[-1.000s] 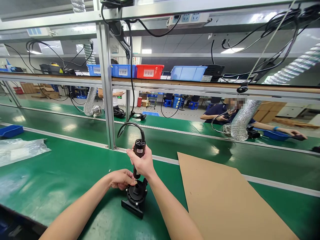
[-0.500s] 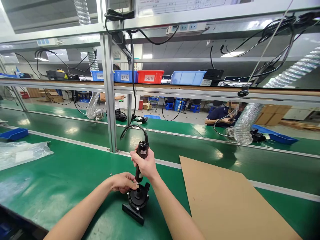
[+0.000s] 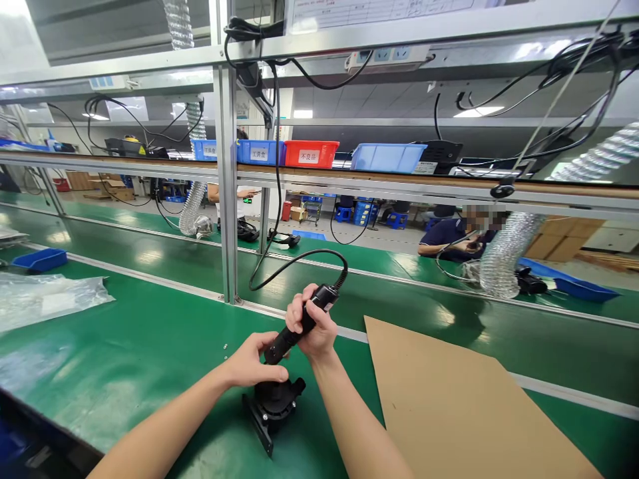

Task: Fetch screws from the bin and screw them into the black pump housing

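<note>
My right hand (image 3: 313, 326) is wrapped round a corded black electric screwdriver (image 3: 323, 297), which leans up to the right. Its lower end points down at a black round pump-like housing (image 3: 274, 399) with a flat foot and silver screws at its rim. Whether the bit touches the housing is hidden. My left hand (image 3: 255, 362) grips the top of this housing, thumb across it and fingers behind, partly covered by the screwdriver. Small screws (image 3: 225, 346) lie on the green mat to the left of the hands.
A brown cardboard sheet (image 3: 449, 399) lies to the right. Leftward are a clear plastic bag (image 3: 50, 299) and a blue tray (image 3: 40, 259). A metal post (image 3: 228, 199) rises behind the hands, below a shelf with blue bins and a red bin (image 3: 312, 154). A person (image 3: 449, 236) sits across the line.
The screwdriver has gone from nearly upright to leaning right. The housing has turned a little, and my left hand has shifted over its top. The whole view has swung slightly left.
</note>
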Available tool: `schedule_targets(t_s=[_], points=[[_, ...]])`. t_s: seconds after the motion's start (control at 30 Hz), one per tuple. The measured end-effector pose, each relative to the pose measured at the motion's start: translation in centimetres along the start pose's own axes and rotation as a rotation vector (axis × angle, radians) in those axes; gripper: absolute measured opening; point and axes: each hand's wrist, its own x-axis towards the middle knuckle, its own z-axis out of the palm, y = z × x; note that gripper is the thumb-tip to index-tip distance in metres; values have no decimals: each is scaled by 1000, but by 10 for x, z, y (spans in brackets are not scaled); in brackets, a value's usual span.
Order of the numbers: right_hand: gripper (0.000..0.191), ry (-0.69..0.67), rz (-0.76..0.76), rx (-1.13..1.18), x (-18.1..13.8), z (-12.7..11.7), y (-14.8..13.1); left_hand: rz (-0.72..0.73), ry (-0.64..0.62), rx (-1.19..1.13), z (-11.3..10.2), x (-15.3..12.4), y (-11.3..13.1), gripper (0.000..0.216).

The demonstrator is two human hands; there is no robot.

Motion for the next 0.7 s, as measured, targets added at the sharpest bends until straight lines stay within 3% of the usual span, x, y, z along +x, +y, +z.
schedule_targets(t_s=[0.13, 0.27, 0.5, 0.7], points=[[13, 4, 50, 117, -4, 0, 11, -127, -39, 28, 1, -8, 7, 42], [15, -19, 84, 115, -7, 1, 16, -93, -166, -30, -1, -8, 11, 41], [19, 16, 61, 5, -8, 7, 21, -151, 225, 186, 19, -8, 6, 33], [17, -3, 48, -8, -8, 6, 24, -120, 266, 211, 22, -6, -4, 30]])
